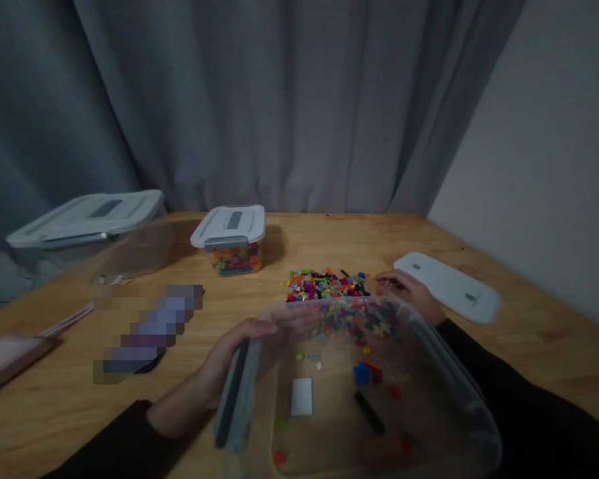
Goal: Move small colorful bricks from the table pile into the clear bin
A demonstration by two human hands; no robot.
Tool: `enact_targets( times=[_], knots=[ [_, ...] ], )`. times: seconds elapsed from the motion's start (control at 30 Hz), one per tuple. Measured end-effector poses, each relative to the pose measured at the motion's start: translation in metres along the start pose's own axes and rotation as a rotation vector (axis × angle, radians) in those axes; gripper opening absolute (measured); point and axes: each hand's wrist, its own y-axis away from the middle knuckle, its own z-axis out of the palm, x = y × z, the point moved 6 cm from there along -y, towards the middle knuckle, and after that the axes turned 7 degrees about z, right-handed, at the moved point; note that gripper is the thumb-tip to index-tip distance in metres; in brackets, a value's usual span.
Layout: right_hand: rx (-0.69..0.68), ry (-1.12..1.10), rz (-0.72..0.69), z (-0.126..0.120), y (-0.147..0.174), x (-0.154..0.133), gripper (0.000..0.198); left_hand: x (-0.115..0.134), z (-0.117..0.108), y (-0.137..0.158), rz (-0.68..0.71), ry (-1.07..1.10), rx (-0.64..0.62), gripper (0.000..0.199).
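Note:
A clear plastic storage bin without its lid is close in front of me, its far rim partly over a pile of small colourful building bricks. My left hand holds the bin's left side, thumb on the rim and fingers seen blurred through the plastic. At the right edge of the pile, my right hand reaches past the bin's far corner, fingers stretched loosely by the bricks. Through the bin show a blue flower-shaped piece, a white plate and a black bar; whether all lie inside is unclear.
A white lid lies on the wooden table at right. Behind the pile stands a small lidded box of colourful pieces. At far left are a large lidded bin, a pale object with a cord and a pixelated item.

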Motion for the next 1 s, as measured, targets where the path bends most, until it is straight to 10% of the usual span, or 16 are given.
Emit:
enact_targets(
  times=[0.37,1.0],
  knots=[
    [-0.141,0.52,-0.049,-0.008,-0.003,0.023,0.042,0.002,0.002,-0.002,-0.03,0.01,0.02,0.035],
    [-0.215,0.595,0.184,-0.019,0.004,0.027,0.02,-0.022,-0.031,-0.001,0.009,0.199,-0.081,0.057]
  ],
)
